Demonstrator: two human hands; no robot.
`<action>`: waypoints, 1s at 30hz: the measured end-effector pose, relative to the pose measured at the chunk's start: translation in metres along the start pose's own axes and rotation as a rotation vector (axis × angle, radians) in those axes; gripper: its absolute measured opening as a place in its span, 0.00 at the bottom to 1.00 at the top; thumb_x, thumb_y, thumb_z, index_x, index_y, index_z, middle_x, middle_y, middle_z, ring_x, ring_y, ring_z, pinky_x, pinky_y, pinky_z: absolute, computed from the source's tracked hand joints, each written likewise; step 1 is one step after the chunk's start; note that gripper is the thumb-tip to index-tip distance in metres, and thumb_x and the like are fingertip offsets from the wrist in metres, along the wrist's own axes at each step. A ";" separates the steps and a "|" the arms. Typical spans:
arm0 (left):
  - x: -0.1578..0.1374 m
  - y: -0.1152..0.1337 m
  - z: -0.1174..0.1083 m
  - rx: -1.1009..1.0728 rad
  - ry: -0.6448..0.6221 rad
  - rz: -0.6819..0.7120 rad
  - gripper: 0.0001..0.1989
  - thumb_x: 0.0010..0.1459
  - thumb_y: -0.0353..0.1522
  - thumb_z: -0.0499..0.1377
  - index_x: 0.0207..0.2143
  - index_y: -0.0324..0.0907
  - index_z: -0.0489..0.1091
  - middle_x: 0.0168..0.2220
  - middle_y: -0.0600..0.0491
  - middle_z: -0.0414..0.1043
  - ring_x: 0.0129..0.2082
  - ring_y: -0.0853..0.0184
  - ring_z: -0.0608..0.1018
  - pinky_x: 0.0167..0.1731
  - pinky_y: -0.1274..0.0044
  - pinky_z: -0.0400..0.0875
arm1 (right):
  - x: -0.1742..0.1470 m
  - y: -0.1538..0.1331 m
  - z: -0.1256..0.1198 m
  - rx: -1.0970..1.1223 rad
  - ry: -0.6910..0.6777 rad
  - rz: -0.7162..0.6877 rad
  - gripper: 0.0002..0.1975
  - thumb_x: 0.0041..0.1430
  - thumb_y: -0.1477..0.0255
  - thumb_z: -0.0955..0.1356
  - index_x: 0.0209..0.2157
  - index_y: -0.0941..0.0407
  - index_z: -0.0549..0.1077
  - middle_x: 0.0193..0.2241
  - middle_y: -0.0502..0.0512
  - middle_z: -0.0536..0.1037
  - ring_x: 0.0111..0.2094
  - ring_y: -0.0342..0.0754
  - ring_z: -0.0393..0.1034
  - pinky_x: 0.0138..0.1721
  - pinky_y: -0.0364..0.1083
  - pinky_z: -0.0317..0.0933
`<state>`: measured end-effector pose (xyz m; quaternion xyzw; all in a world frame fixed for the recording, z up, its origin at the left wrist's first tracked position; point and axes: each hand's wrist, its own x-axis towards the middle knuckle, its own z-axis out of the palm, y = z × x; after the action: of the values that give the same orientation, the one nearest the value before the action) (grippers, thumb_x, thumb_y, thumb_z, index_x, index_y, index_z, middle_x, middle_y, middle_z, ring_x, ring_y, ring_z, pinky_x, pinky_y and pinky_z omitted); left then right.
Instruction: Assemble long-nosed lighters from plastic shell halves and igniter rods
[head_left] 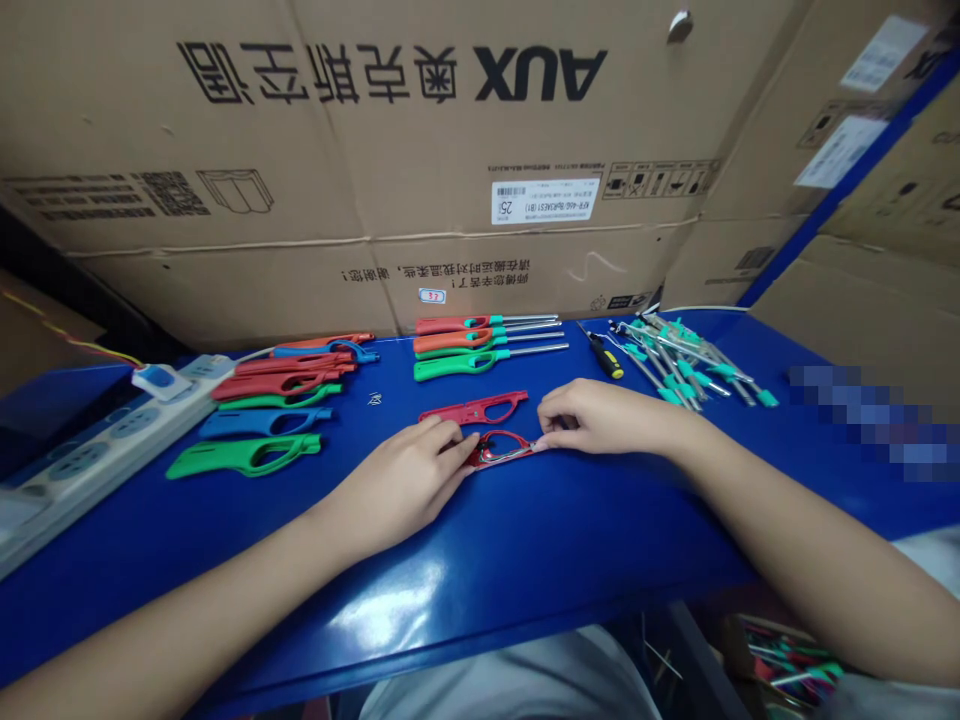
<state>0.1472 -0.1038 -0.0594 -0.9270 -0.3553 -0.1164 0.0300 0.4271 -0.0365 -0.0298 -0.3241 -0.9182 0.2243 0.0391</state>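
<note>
Under my hands lies an open red lighter half-shell [504, 447] with a dark part and a thin wire inside its trigger loop. My left hand [416, 465] grips its handle end, fingers bent over it and hiding most of that end. At the other end, my right hand [589, 420] pinches the tip of the shell with thumb and forefinger; whatever small part lies between them is hidden. Just behind, a second red half-shell [480, 410] rests flat on the blue table, close to my left fingers.
Several assembled lighters [457, 365] lie at the back centre. Left are coloured lighter shells [247, 455] and a white power strip [112, 435]. A screwdriver [606, 358] and a pile of metal lighter tubes [686, 365] lie right. Tiny metal pieces [375, 399] sit left of centre. Cardboard [360, 150] walls the back.
</note>
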 end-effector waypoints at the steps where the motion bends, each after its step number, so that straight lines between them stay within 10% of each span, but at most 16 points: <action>1: 0.000 0.000 0.000 -0.019 -0.001 -0.005 0.18 0.70 0.32 0.52 0.57 0.36 0.71 0.43 0.43 0.74 0.43 0.58 0.77 0.45 0.64 0.77 | 0.001 0.001 0.001 0.002 -0.004 0.022 0.15 0.62 0.61 0.71 0.28 0.57 0.75 0.26 0.51 0.77 0.28 0.43 0.67 0.30 0.41 0.54; 11: 0.001 0.000 -0.003 -0.130 -0.048 -0.009 0.16 0.72 0.32 0.49 0.57 0.45 0.71 0.43 0.46 0.71 0.45 0.60 0.75 0.46 0.67 0.75 | 0.007 -0.003 0.002 0.043 -0.013 0.244 0.17 0.55 0.59 0.75 0.25 0.57 0.75 0.25 0.50 0.77 0.26 0.42 0.66 0.27 0.42 0.51; 21: 0.001 0.001 -0.005 -0.041 -0.041 0.032 0.15 0.71 0.30 0.50 0.51 0.45 0.74 0.40 0.47 0.71 0.42 0.61 0.74 0.41 0.70 0.75 | 0.001 -0.008 0.006 0.045 0.039 -0.124 0.06 0.61 0.73 0.70 0.41 0.55 0.74 0.41 0.54 0.76 0.37 0.44 0.69 0.36 0.42 0.59; 30: 0.001 0.005 -0.004 0.046 -0.052 0.065 0.12 0.69 0.29 0.51 0.46 0.41 0.74 0.44 0.44 0.72 0.46 0.57 0.74 0.44 0.64 0.76 | 0.006 -0.017 0.017 -0.152 0.022 -0.173 0.06 0.66 0.72 0.66 0.42 0.53 0.75 0.43 0.54 0.75 0.36 0.46 0.70 0.34 0.43 0.57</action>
<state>0.1504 -0.1076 -0.0552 -0.9398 -0.3282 -0.0830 0.0459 0.4089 -0.0517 -0.0380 -0.2482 -0.9566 0.1463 0.0436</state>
